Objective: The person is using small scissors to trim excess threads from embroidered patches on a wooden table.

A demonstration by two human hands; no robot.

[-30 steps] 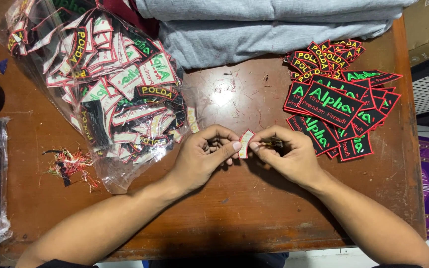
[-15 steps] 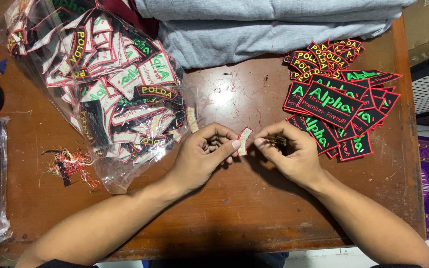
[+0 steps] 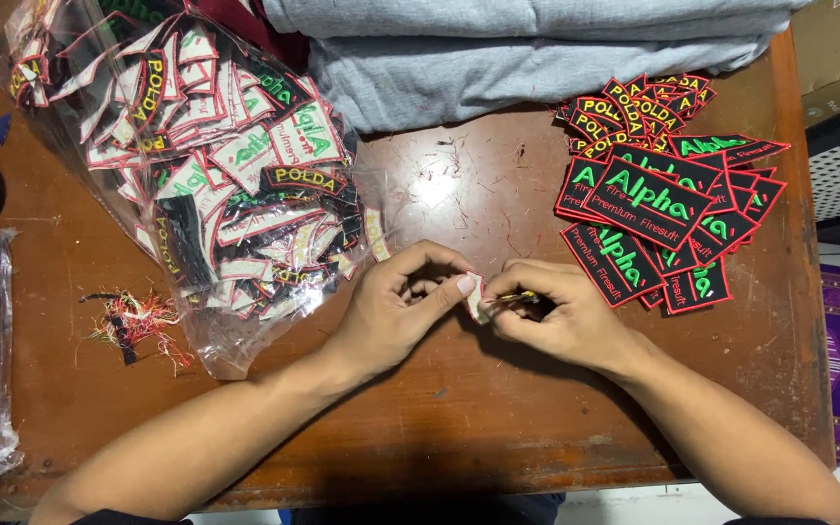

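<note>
My left hand (image 3: 396,311) pinches a small embroidered patch (image 3: 475,297), seen from its pale back, between thumb and fingers above the brown table (image 3: 459,428). My right hand (image 3: 556,316) holds a small yellow-handled tool (image 3: 512,297), likely thread snips, with its tip against the patch's edge. The two hands meet at the table's middle.
A clear plastic bag (image 3: 216,185) full of patches lies at the upper left. A pile of black patches with red borders and green lettering (image 3: 653,209) sits at the right. Folded grey cloth (image 3: 527,58) lies along the far edge. Thread scraps (image 3: 133,326) lie at the left.
The hands have stayed in place; the patch has turned slightly in my left fingers and the right hand's tool has come up against its edge.
</note>
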